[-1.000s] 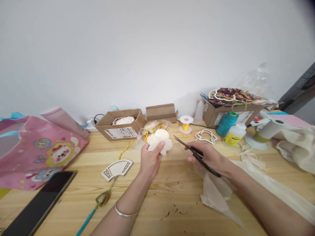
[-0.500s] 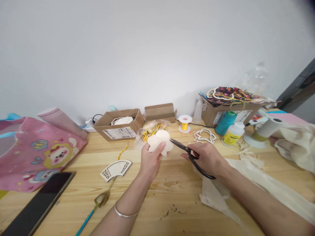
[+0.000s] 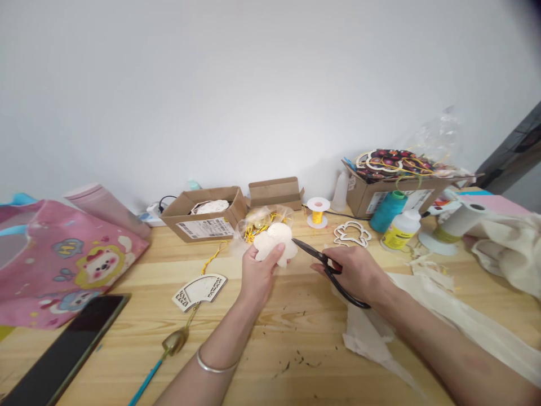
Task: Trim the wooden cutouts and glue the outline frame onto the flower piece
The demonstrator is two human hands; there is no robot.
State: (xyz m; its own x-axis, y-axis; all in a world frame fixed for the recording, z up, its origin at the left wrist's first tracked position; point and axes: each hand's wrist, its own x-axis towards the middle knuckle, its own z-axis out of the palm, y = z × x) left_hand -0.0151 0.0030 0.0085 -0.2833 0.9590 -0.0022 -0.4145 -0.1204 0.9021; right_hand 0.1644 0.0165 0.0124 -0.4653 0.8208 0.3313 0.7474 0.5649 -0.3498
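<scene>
At frame centre, our left hand [image 3: 258, 275] pinches the pale scalloped piece [image 3: 270, 243] low, apparently leaving its rim accessible; right of centre, our right hand [image 3: 355, 272] grasps scissors [image 3: 324, 260], pointed toward that rim.

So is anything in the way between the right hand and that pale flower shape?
Only the black scissors, held in the right hand, with their tips close to the pale flower shape. Nothing else visible blocks the gap; the plastic bag lies beyond the shape.

Craft workspace: scissors [image 3: 323, 259]; yellow thread spool [image 3: 317, 216], fabric scraps [image 3: 367, 336] on wooden table [image 3: 313, 327].
</scene>
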